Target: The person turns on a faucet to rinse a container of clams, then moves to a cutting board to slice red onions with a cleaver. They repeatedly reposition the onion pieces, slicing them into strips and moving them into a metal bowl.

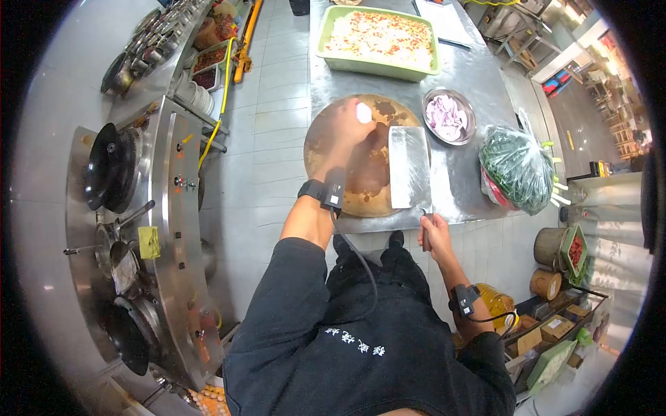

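Observation:
A broad cleaver (411,170) lies flat over the right part of a round wooden chopping board (357,201), its blade pointing away from me. My right hand (436,236) is wrapped round its handle at the table's near edge. Over the upper middle of the board is my left hand (349,126), blurred by motion. A small white piece (364,113) shows at its fingertips; its kind is not clear. The board's surface has dark wet patches. Just right of the board stands a metal bowl (466,132) of sliced purple onion (445,116).
A green tub (388,68) of chopped red and white food stands at the far side of the steel table (465,73). A plastic bag of green vegetables (517,166) sits at the right edge. Left is a stove (177,243) with black woks (107,166).

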Available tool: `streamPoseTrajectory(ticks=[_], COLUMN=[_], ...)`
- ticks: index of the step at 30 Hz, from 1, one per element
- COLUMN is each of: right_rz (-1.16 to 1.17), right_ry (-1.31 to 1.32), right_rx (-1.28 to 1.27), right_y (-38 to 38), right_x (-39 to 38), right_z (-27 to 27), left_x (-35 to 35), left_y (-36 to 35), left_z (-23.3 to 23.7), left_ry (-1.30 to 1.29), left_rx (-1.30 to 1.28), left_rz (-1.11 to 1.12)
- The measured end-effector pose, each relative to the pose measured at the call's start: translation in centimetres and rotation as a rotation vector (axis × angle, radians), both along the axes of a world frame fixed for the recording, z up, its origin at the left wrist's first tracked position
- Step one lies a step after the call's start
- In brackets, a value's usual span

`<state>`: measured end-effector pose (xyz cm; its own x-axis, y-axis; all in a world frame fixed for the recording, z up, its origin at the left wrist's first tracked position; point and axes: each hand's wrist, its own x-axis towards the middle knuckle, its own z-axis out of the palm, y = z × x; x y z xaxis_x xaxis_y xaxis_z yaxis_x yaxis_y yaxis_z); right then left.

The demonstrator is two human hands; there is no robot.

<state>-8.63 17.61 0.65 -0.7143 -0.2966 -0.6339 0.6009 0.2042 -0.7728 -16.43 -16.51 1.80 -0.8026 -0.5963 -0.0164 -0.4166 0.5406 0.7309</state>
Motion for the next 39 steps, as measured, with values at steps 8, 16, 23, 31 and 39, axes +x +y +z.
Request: streamPoseTrajectory(ticks=[8,16,23,31,39], right_rz=[0.104,0.612,0.891,0.896,0.849], right_ry=[0.361,1.214,1.573,1.606,1.585], right_rx=[0.025,0.212,0.385,0.399,0.227], right_y=[-0.7,-0.5,-2.9,-3.1,-5.4], right_x=[-3.4,-7.5,-10.6,-11.5,-7.6], right_z=[0.7,7.0,3.7,-1.1,9.8], left_x=[4.4,9.7,10.9,11.5,8.0], left_y=[3.3,5.1,5.6,4.7,2.8], left_z=[2.5,2.1,2.7,3.8,6.6], left_ry=[-0.186,-0.104,-0.137,-0.129,-0.012], left_rx=[-0.193,-0.446,-0.406,-0.399,-0.66], left_rz=[-0.168,-0.331,-0.444,-0.423,-0.431])
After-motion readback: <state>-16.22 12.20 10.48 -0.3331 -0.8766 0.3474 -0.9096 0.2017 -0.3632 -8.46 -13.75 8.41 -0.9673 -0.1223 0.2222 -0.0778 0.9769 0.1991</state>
